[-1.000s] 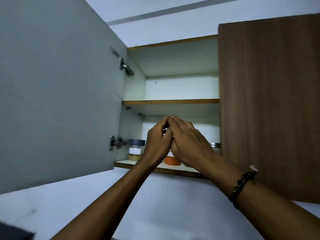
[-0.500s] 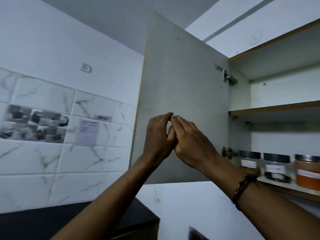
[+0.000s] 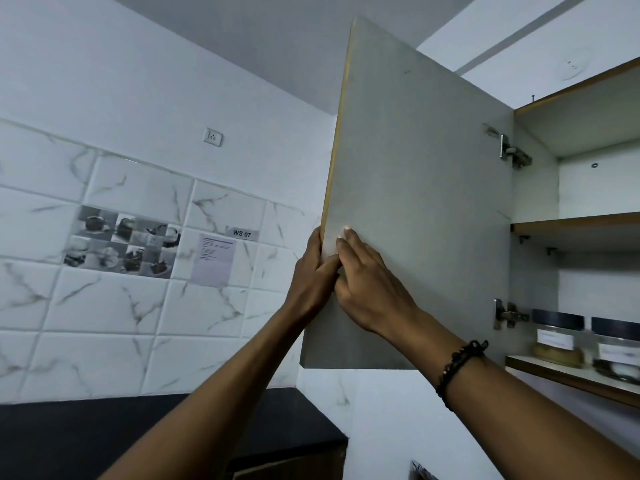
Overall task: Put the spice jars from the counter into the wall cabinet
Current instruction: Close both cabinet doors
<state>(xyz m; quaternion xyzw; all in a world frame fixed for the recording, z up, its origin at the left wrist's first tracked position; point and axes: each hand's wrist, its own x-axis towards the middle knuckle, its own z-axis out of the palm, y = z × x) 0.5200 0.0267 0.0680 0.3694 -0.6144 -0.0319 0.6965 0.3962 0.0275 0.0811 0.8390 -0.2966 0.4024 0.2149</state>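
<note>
The wall cabinet's grey door point(image 3: 422, 188) stands open, its inner face towards me. My left hand point(image 3: 311, 277) grips the door's free edge, fingers behind it and thumb on the inner face. My right hand point(image 3: 372, 292) lies flat against the inner face just beside the left, fingers straight; a beaded bracelet is on that wrist. On the lower shelf point(image 3: 554, 374) at the far right stand two spice jars with dark lids and white labels: one point(image 3: 557, 342) near the hinge, another point(image 3: 616, 353) cut off by the frame edge.
An upper shelf point(image 3: 575, 225) shows nothing on it. Two metal hinges point(image 3: 512, 155) sit on the cabinet's left wall. Left of the door is a marble-tiled wall with a socket point(image 3: 213, 136) and a paper notice point(image 3: 214, 259). A black counter point(image 3: 104, 431) runs below.
My view has swung left, away from the shelves. Both hands, pressed together in front of the cabinet before, have moved to the door's free edge, and the left now grips it.
</note>
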